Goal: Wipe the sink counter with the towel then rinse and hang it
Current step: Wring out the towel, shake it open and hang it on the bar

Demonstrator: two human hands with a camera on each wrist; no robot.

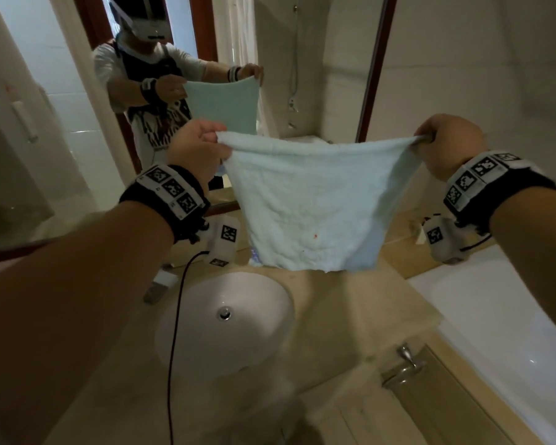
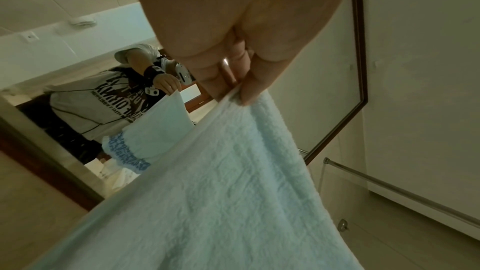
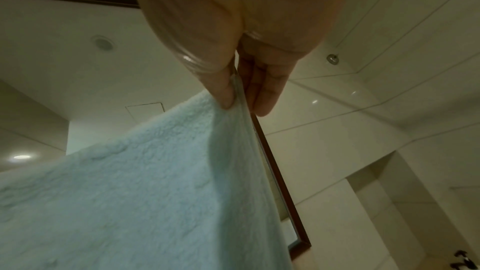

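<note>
You face a dark-framed mirror (image 1: 371, 69) on the wall. A white bathtub (image 1: 507, 319) sits at the counter's right edge, and a chrome rail (image 2: 405, 194) runs along the wall.

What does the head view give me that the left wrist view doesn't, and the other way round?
Head only: the sink and counter below the hanging towel, and the right hand pinching its right top corner. Left wrist only: a metal rail on the wall past the towel, and the thumb pressed on the hem against the fingers. Both: the left hand pinching the left top corner, the towel spread out, and the mirror reflecting the person.
</note>
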